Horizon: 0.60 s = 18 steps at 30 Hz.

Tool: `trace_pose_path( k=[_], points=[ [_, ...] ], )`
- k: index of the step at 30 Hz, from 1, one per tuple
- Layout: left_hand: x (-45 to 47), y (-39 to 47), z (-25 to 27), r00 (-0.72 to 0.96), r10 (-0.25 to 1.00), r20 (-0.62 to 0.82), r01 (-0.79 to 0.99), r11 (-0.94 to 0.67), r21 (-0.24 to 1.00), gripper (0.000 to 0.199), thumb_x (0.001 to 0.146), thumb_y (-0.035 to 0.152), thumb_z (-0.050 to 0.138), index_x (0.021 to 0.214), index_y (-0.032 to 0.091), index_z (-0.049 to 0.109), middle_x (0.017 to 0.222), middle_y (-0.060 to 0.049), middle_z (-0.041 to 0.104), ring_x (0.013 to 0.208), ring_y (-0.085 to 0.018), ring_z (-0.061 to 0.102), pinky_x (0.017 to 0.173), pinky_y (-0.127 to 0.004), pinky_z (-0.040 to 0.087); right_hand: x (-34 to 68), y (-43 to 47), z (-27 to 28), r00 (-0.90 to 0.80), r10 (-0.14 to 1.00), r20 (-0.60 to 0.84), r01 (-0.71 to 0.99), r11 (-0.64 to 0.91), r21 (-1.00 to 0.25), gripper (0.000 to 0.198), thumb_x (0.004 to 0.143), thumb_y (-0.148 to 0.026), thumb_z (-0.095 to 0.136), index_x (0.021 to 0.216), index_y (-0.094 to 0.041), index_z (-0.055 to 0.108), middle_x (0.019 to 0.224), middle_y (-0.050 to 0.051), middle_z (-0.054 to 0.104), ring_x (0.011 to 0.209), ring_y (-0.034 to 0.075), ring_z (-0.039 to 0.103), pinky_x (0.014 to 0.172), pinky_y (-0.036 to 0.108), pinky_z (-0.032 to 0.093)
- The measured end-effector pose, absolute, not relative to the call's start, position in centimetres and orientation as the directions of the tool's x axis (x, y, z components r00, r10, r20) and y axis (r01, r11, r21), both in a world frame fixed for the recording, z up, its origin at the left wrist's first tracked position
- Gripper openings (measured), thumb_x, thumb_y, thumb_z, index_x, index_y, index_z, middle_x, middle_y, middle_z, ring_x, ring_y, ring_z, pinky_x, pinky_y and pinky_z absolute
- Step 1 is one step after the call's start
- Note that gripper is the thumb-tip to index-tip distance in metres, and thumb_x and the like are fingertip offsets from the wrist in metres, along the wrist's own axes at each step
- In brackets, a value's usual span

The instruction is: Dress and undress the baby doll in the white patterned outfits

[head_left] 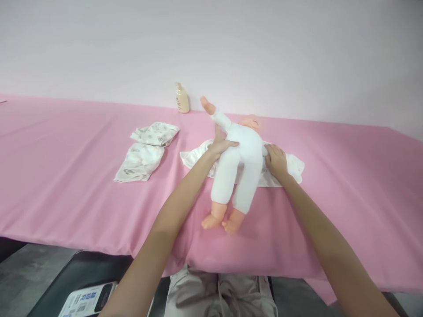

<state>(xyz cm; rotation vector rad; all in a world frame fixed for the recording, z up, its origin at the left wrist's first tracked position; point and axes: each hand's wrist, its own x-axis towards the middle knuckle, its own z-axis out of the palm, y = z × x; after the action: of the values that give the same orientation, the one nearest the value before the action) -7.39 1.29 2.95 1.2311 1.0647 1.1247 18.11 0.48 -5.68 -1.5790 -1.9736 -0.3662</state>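
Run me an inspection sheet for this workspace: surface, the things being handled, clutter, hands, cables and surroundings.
Surface: pink cover, creased, hanging over the near edge.
Things handled: doll in white, feet toward the wearer; white cloth spread partly beneath it.
Clutter: two folded patterned cloths on the left, one behind the other; pump bottle upright near the wall.
Hands: left hand grips the doll's side, thumb in front; right hand is at the doll's other side, exact grip unclear.
Cables: nothing seen.
Surroundings: pale wall behind; dark seat at lower left bearing a printed white item; grey floor.
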Motion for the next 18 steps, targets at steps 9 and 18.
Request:
trace_pose_path(
  k=[9,18],
  points=[
    [-13.5,2.0,7.0,0.041,0.981,0.188,-0.113,-0.182,0.977,0.106,0.070,0.016,0.074,0.148,0.022,0.001,0.110,-0.004,0.066,0.098,-0.019,0.064,0.092,-0.041,0.051,20.0,0.1,-5.8,0.116,0.876,0.468,0.971,0.000,-0.240,0.037,0.079,-0.017,0.036,0.104,-0.016,0.063,0.103,0.018,0.066,0.097,0.034,0.058,0.089,0.051,0.040],
    [-16.9,-0.5,10.2,-0.042,0.953,0.299,0.041,-0.297,0.954,0.105,0.082,0.017,0.064,0.144,0.028,-0.020,0.135,-0.007,0.052,0.107,-0.017,0.060,0.088,-0.038,0.054,5.2,-1.8,2.7,-0.096,0.933,0.345,0.095,0.354,-0.930,0.051,0.090,-0.058,0.030,0.113,-0.022,0.058,0.110,0.007,0.065,0.105,0.024,0.059,0.088,0.044,0.049]
  ],
)
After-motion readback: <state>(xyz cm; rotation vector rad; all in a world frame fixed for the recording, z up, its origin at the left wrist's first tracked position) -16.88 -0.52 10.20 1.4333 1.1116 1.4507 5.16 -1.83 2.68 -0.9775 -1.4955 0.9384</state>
